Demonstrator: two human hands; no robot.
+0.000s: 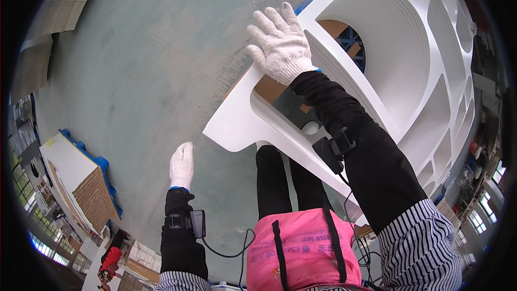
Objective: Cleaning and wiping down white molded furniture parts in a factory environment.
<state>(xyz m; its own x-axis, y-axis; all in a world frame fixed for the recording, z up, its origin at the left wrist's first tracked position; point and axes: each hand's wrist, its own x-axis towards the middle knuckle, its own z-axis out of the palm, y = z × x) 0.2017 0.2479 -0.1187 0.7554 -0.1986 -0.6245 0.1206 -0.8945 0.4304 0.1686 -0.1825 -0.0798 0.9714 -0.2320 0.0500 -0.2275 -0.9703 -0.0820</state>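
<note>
Head view: white frame (398, 48) fills the right side, its near corner jutting left as a blunt tongue over the green-grey floor (145, 64). From there one edge runs up under the right hand, the other slopes down toward the pink apron (304, 248), just beside the person's legs (273, 178). Left of the frame lies a wide stretch of bare floor — bounded by brown sheets (67, 0) at upper left and a stack of boards (72, 164) on a blue pallet (110, 183) at lower left.

The right hand (283, 46), gloved, is spread with fingers extended over the frame's left border; contact is unclear. The gloved left hand (182, 166) is apart from the frame, over floor, fingers together — I cannot tell how far they curl.

The frame looks smooth and matte, with deep rounded and angular openings and fine lines along their inner walls.
</note>
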